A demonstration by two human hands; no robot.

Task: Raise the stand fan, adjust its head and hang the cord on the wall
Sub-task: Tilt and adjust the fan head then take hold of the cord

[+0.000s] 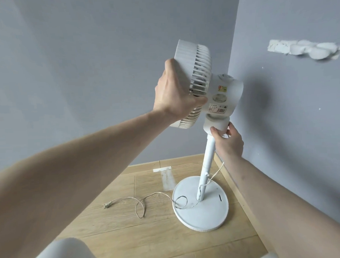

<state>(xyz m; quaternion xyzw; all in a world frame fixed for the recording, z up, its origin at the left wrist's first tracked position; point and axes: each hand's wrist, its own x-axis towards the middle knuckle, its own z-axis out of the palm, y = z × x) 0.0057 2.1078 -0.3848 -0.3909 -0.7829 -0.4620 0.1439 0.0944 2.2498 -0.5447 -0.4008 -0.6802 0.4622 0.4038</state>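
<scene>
**A:** Where is the stand fan [207, 100]?

**B:** It stands in the corner of the room, on a wood-look floor [150, 242] between two grey walls [84, 54]. Its round white base [200, 219] lies flat on the floor, and the white pole [208, 156] rises from it, leaning a little in this wide view.

**A:** And the hands?

**B:** The left hand [175, 93] grips the fan head [190, 69] at the side of its ribbed grille, fingers wrapped round the rim. The right hand [227, 140] holds the white neck joint [215, 125] just under the motor housing [228, 93], thumb and fingers curled against it at the top of the pole.

**A:** How does the head sit?

**B:** The grille faces left and away from the camera, so its back ribs and the labelled motor housing are what show.

**A:** The cord?

**B:** The thin cord [158, 195] runs down beside the pole, loops over the base, then trails left across the floor in a loose curl. Its plug [107, 205] lies on the boards, well apart from the base.

**A:** Anything else nearby?

**B:** A strip of white tape [162, 169] on the floor behind the base, and a rough white plaster patch [302, 49] high on the right wall.
</scene>
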